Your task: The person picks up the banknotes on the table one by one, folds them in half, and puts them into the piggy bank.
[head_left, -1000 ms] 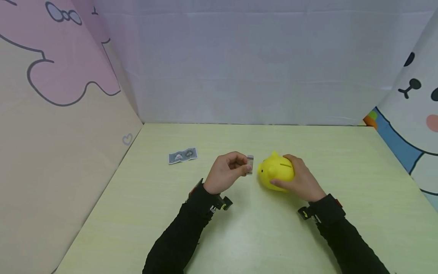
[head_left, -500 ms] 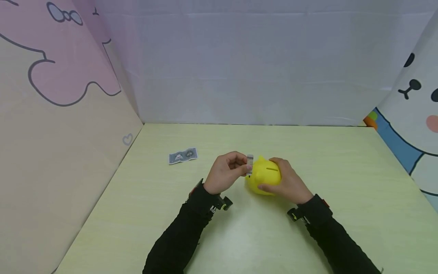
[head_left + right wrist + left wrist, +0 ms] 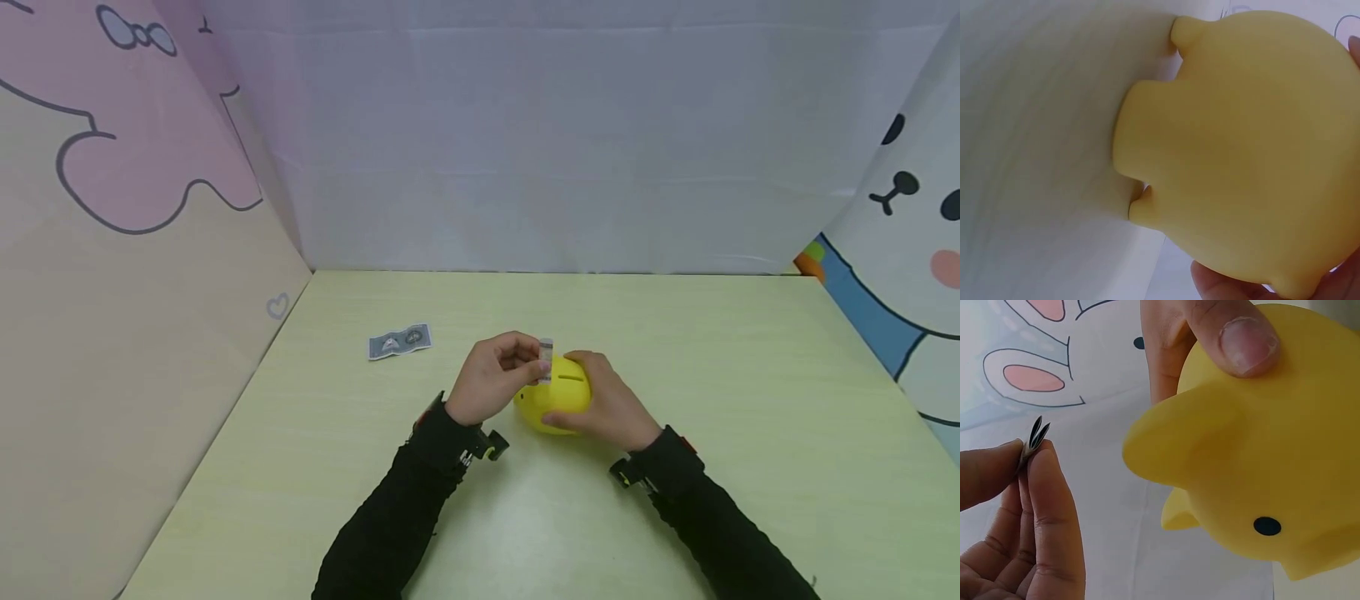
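A yellow piggy bank [image 3: 557, 402] with a slot on top sits in the middle of the green table, gripped by my right hand [image 3: 603, 407] from its right side. My left hand [image 3: 495, 379] pinches a small folded banknote [image 3: 546, 358] upright, right at the bank's upper left edge near the slot. In the left wrist view the folded banknote [image 3: 1036, 437] sits between thumb and fingertips, a short gap from the piggy bank [image 3: 1260, 456], whose top a thumb [image 3: 1235, 337] presses. The right wrist view is filled by the piggy bank [image 3: 1241, 150].
A second grey banknote [image 3: 400, 342] lies flat on the table [image 3: 675, 333] to the left rear. Cartoon-printed panels wall the table on the left, back and right. Both arms wear black sleeves with wrist cameras.
My right hand has slid the piggy bank leftward across the table until it meets the folded banknote. My left hand has stayed nearly still.
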The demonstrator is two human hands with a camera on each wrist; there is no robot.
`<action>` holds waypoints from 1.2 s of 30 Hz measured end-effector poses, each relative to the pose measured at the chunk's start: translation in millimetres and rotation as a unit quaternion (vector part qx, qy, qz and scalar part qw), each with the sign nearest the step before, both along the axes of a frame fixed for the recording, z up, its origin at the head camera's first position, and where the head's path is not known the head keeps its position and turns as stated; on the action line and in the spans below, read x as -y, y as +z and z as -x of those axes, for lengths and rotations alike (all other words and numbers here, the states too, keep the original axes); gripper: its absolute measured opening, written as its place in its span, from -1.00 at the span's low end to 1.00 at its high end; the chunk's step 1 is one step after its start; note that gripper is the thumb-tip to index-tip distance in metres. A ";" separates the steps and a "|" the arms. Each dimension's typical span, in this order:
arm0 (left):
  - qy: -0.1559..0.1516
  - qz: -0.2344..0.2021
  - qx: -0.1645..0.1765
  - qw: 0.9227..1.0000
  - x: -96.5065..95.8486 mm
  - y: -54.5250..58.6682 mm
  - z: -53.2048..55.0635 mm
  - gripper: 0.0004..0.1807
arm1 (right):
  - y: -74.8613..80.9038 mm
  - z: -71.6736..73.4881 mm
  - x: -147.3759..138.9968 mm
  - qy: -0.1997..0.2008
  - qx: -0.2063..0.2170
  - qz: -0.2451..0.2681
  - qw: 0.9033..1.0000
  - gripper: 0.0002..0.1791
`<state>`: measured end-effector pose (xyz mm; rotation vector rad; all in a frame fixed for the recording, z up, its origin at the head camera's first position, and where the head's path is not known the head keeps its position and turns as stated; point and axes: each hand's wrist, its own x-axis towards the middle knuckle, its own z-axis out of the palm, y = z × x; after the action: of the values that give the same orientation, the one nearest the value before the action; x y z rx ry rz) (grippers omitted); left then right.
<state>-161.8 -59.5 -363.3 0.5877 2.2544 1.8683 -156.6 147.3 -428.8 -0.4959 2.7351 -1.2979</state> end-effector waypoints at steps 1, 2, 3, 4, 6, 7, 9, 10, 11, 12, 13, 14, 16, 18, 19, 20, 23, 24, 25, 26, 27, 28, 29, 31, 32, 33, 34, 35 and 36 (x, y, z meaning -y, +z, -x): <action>0.000 -0.001 0.001 1.000 -0.2 -0.2 0.1 -0.86 | -0.3 -0.3 1.3 0.001 -0.002 0.000 1.000 -0.01; -0.001 -0.003 0.001 1.000 -0.4 -0.5 0.3 -0.86 | -0.2 -0.7 2.3 0.004 -0.004 0.000 1.000 -0.01; -0.001 -0.003 0.001 1.000 -0.6 -0.7 0.5 -0.86 | -0.4 -1.0 3.4 0.006 -0.006 0.000 1.000 -0.01; -0.002 -0.005 0.001 1.000 -0.9 -1.0 0.7 -0.86 | -0.7 -1.4 4.3 0.009 -0.007 0.000 1.000 -0.01; -0.003 -0.006 -0.001 1.000 -1.4 -1.6 1.1 -0.86 | -0.6 -2.2 6.4 0.013 -0.012 0.003 1.000 -0.02; -0.004 -0.006 -0.002 1.000 -1.5 -1.9 1.3 -0.86 | -0.3 -2.7 7.6 0.016 -0.013 0.005 1.000 -0.02; -0.004 -0.002 -0.002 1.000 -1.8 -2.6 1.6 -0.86 | -0.6 -3.3 10.0 0.023 -0.017 0.012 1.000 -0.02; -0.004 0.002 -0.003 1.000 -1.8 -2.9 1.7 -0.86 | -0.7 -3.7 11.0 0.026 -0.021 0.016 0.999 -0.03; -0.004 0.005 -0.004 1.000 -1.9 -3.1 1.7 -0.86 | -0.9 -4.0 12.1 0.029 -0.023 0.019 0.999 -0.03; -0.004 0.008 -0.005 1.000 -1.9 -3.2 1.6 -0.86 | -1.4 -4.4 13.1 0.032 -0.025 0.022 0.999 -0.03; -0.003 0.013 -0.006 1.000 -2.0 -3.2 1.5 -0.85 | -1.9 -4.6 14.2 0.034 -0.027 0.024 0.999 -0.03; -0.003 0.017 -0.008 1.000 -2.0 -3.1 1.3 -0.85 | -2.7 -4.8 15.0 0.037 -0.029 0.027 0.999 -0.03; -0.003 0.025 -0.015 1.000 -2.0 -2.9 1.0 -0.85 | -3.8 -5.3 16.6 0.041 -0.032 0.031 0.998 -0.04; -0.004 0.034 -0.020 0.999 -2.0 -2.6 0.8 -0.85 | -4.5 -6.0 17.8 0.046 -0.036 0.033 0.998 -0.04; -0.005 0.040 -0.024 0.999 -2.0 -3.3 1.1 -0.86 | -4.8 -6.2 18.4 0.048 -0.038 0.035 0.997 -0.05; -0.006 0.045 -0.025 0.999 -2.0 -3.5 1.2 -0.86 | -4.9 -6.5 18.9 0.050 -0.041 0.037 0.997 -0.05; -0.010 0.060 -0.028 0.998 -2.2 -4.3 1.6 -0.87 | -4.2 -7.7 20.1 0.056 -0.047 0.036 0.997 -0.05; -0.012 0.063 -0.027 0.998 -2.2 -4.6 1.7 -0.87 | -3.8 -8.1 20.5 0.057 -0.049 0.037 0.997 -0.05; -0.013 0.067 -0.027 0.997 -2.3 -5.0 1.8 -0.87 | -3.4 -8.3 20.8 0.057 -0.051 0.035 0.996 -0.05; -0.015 0.070 -0.029 0.997 -2.2 -4.5 1.6 -0.87 | -2.9 -8.6 21.0 0.057 -0.052 0.033 0.997 -0.04; -0.016 0.074 -0.031 0.997 -2.1 -4.7 1.5 -0.87 | -2.5 -8.9 21.3 0.057 -0.052 0.031 0.997 -0.04; -0.018 0.078 -0.033 0.996 -2.0 -5.0 1.5 -0.88 | -2.7 -8.7 21.4 0.056 -0.054 0.029 0.997 -0.04; -0.019 0.081 -0.036 0.996 -1.9 -5.3 1.4 -0.88 | -2.5 -8.8 21.6 0.056 -0.056 0.027 0.997 -0.04; -0.022 0.088 -0.046 0.995 -1.4 -5.7 1.0 -0.88 | -2.0 -8.9 21.8 0.058 -0.057 0.027 0.996 -0.03; -0.023 0.092 -0.052 0.994 -1.2 -6.1 0.9 -0.89 | -1.9 -8.9 21.9 0.060 -0.057 0.027 0.996 -0.04; -0.022 0.096 -0.057 0.993 -1.3 -6.8 1.0 -0.89 | -1.7 -8.9 22.0 0.062 -0.057 0.028 0.996 -0.04; -0.022 0.099 -0.065 0.993 -1.2 -7.1 1.0 -0.89 | -1.5 -9.0 21.9 0.063 -0.057 0.029 0.996 -0.04; -0.022 0.102 -0.071 0.992 -1.3 -7.4 1.0 -0.89 | -0.7 -9.3 21.9 0.064 -0.055 0.030 0.996 -0.04; -0.020 0.105 -0.076 0.991 -1.4 -7.7 1.0 -0.89 | -0.3 -9.5 21.7 0.065 -0.053 0.031 0.996 -0.04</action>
<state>-162.8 -58.1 -371.0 0.7584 2.4728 1.5900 -147.2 125.6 -429.0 -0.7568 2.6991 -1.3659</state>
